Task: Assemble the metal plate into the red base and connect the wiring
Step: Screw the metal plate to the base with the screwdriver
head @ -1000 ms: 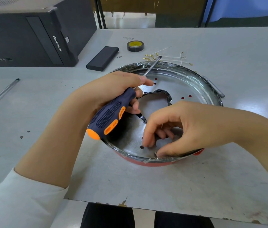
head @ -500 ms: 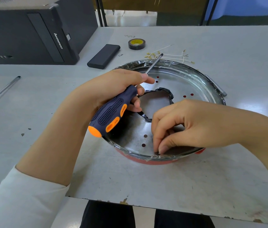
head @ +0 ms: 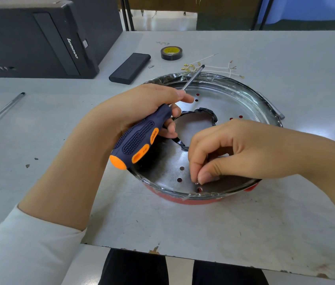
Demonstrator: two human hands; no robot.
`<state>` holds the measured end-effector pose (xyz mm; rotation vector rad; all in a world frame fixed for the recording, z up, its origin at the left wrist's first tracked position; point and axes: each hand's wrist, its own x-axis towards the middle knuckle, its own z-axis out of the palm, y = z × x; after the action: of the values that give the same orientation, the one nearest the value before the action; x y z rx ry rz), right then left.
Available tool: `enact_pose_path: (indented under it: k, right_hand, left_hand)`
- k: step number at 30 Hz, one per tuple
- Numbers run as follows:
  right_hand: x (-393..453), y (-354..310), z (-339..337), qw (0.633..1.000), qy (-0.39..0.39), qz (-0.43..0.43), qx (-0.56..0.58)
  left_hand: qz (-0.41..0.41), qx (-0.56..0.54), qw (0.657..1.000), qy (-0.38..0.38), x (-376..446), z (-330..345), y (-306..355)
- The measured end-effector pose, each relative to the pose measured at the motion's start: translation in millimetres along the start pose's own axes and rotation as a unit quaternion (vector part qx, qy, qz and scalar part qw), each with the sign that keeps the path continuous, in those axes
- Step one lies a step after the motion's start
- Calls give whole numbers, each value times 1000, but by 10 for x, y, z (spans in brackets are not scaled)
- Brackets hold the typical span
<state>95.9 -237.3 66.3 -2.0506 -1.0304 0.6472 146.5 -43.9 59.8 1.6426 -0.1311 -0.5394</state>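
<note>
Your left hand (head: 141, 108) grips the screwdriver (head: 141, 138), its shaft pointing away over the far rim; your right hand (head: 234, 149) pinches a small screw (head: 197, 183) in thumb and forefinger just above a hole near the front edge of the metal plate (head: 224, 103), which sits inside the red base (head: 193, 200) on the table (head: 183, 227)

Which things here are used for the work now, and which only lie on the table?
In use:
metal plate
red base
screwdriver in left hand
small screw pinched by right hand

Lying about:
tape roll
black box
computer case
</note>
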Motion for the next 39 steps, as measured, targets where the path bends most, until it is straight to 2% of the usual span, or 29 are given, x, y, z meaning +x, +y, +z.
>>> enact_pose_path:
  k: [11,31,39]
  right_hand:
    - [11,26,22,999,-40,28,3]
    - [-7,13,54,1000,8,21,-10]
    - [-6,37,58,1000,4,21,-12]
  left_hand:
    - [2,-7,1000,0,0,5,-9]
    - [2,-6,1000,6,-6,17,-1]
    - [0,-3,1000,1,3,4,5]
